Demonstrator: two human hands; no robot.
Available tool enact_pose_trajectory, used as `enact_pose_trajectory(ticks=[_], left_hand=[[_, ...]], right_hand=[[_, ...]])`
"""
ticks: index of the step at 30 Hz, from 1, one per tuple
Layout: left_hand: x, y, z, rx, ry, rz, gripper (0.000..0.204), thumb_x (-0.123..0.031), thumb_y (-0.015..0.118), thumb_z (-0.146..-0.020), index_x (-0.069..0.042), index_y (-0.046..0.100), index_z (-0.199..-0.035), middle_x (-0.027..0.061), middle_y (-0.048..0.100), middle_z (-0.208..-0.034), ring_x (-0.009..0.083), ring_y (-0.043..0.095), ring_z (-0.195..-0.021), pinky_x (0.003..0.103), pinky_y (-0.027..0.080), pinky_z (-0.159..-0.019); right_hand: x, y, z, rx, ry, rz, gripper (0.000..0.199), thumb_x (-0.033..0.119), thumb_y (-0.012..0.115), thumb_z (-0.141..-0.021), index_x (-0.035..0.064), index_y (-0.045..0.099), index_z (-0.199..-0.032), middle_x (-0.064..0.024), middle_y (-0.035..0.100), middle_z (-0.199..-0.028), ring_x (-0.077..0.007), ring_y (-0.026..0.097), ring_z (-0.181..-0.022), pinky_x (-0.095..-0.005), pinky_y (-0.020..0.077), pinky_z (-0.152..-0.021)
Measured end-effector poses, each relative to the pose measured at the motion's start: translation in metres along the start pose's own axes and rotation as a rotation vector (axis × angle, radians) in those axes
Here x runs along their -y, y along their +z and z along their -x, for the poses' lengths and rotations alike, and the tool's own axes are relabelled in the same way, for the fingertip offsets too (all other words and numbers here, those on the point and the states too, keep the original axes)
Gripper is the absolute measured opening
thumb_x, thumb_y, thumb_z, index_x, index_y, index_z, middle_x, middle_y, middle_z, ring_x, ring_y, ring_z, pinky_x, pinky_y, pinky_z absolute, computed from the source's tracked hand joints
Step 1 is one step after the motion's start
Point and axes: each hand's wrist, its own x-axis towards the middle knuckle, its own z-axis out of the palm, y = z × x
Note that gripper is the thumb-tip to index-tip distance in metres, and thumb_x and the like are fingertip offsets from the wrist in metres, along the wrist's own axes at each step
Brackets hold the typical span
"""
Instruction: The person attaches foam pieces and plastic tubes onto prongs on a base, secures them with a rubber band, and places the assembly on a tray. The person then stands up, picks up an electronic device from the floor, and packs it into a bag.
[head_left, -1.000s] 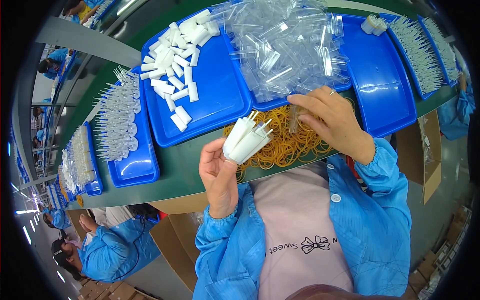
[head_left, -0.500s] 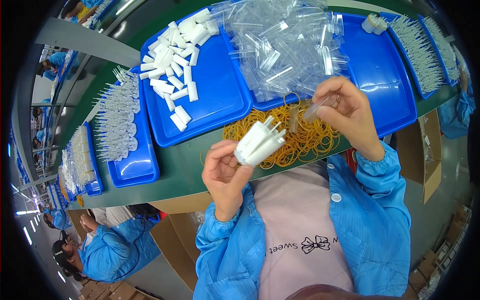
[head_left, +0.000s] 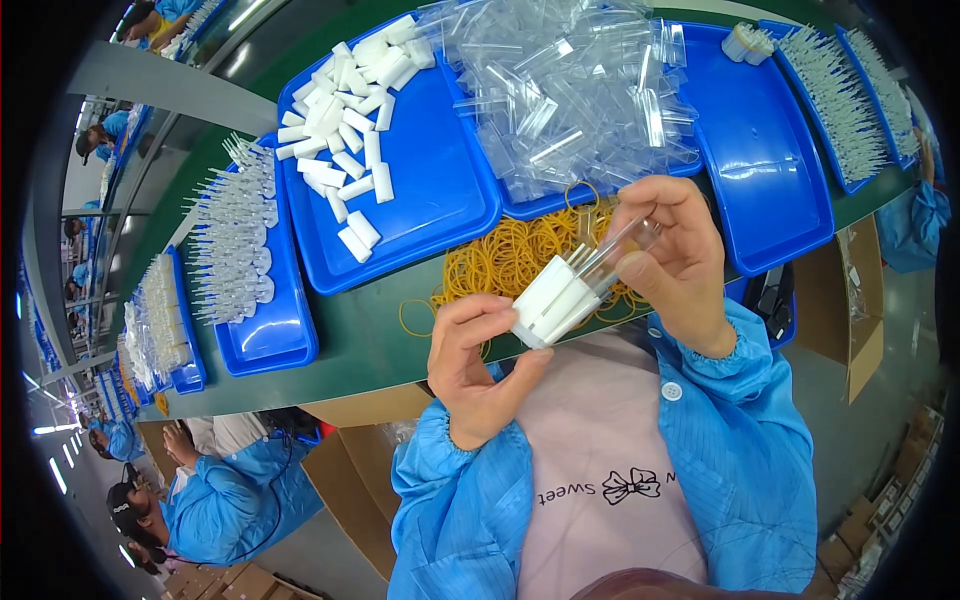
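Note:
My left hand [head_left: 478,360] grips a white plastic assembly [head_left: 553,303] by its base, thumb below and fingers above. The assembly is made of white blocks set side by side, with thin prongs standing out at its upper right end. My right hand [head_left: 678,255] pinches a thin clear plastic piece [head_left: 612,250] between thumb and fingers. That clear piece reaches down to the pronged end, overlapping it; whether it touches is hard to tell. Beneath both hands lies a pile of yellow rubber bands [head_left: 505,262] on the green table [head_left: 370,335].
White blocks [head_left: 345,125] lie in a blue tray [head_left: 430,190]. Clear plastic pieces [head_left: 560,90] heap over another. A blue tray [head_left: 770,190] at right bears a small bundle [head_left: 748,45]. Pronged white parts fill trays [head_left: 268,335] at both sides. A co-worker [head_left: 220,500] sits at left.
My right hand has moved down and left, bringing the clear piece to the white assembly. My left hand has shifted slightly right and down, tilting the assembly. Rubber bands now show more at left.

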Motion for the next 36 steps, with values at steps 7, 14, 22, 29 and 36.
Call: enact_pose_trajectory(ticks=[7,14,22,29,36], left_hand=[[0.0,-0.001,0.001,-0.016,0.058,-0.056,0.042,0.003,0.079,-0.056,-0.002,0.062,-0.095,0.0132,0.056,-0.103,0.0212,0.057,-0.091,0.03,0.046,-0.078],[-0.004,0.0,0.001,0.006,0.094,-0.079,0.043,0.003,0.079,-0.055,-0.002,0.062,-0.094,0.0133,0.057,-0.102,0.0214,0.057,-0.089,0.03,0.047,-0.076],[-0.005,-0.001,0.003,0.02,0.108,-0.091,0.044,0.003,0.08,-0.054,-0.003,0.062,-0.094,0.0133,0.057,-0.102,0.0221,0.058,-0.089,0.031,0.048,-0.076],[-0.017,0.0,-0.006,0.106,0.125,-0.263,0.045,0.003,0.077,-0.058,-0.001,0.063,-0.102,0.0129,0.056,-0.1,0.0222,0.057,-0.089,0.031,0.049,-0.075],[-0.017,0.001,-0.006,0.195,0.119,-0.305,0.048,0.002,0.073,-0.061,-0.001,0.064,-0.108,0.0124,0.052,-0.101,0.0213,0.055,-0.087,0.03,0.048,-0.072]], right_hand=[[-0.004,-0.005,0.004,-0.116,-0.064,-0.017,0.045,0.006,0.069,-0.081,0.0014,0.043,-0.117,-0.0061,0.054,-0.094,-0.0107,0.053,-0.087,-0.0234,0.044,-0.077],[-0.003,-0.004,0.006,-0.103,-0.008,-0.094,0.047,0.008,0.069,-0.082,0.0024,0.04,-0.119,-0.0066,0.054,-0.094,-0.0105,0.054,-0.087,-0.0224,0.0453,-0.077],[-0.001,-0.007,0.005,-0.115,0.034,-0.118,0.047,0.008,0.069,-0.081,0.0027,0.04,-0.118,-0.0053,0.054,-0.094,-0.0106,0.053,-0.088,-0.0235,0.0439,-0.079],[-0.007,-0.003,0.011,-0.067,0.064,-0.081,0.036,0.006,0.07,-0.08,0.0017,0.048,-0.108,-0.0048,0.054,-0.096,-0.0105,0.052,-0.089,-0.0242,0.0434,-0.08],[-0.006,0.002,0.011,-0.102,0.003,0.013,0.04,0.018,0.072,-0.08,0.002,0.045,-0.105,-0.0081,0.053,-0.094,-0.0125,0.054,-0.086,-0.0242,0.0459,-0.077]])
